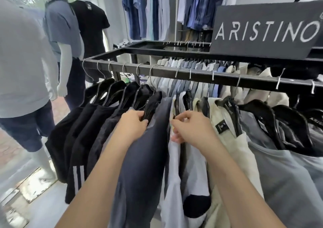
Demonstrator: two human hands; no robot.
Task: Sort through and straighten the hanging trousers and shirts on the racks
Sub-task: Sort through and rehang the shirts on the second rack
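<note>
A black metal rack (174,75) runs across the view with shirts on black hangers. Several black shirts (82,131) hang at the left, a dark navy shirt (143,158) in the middle, white and cream shirts (225,133) and grey ones (283,172) to the right. My left hand (132,123) grips the black hanger shoulder of the navy shirt. My right hand (188,128) pinches the edge of a white shirt (174,175) just right of the navy one, fingers curled into the gap between the garments.
A dark brand sign (265,30) stands on the rack top at right. A second rail behind holds several light shirts (192,65). Blue shirts (139,11) hang on the back wall. Three dressed mannequins (64,35) stand at the left by a glass front.
</note>
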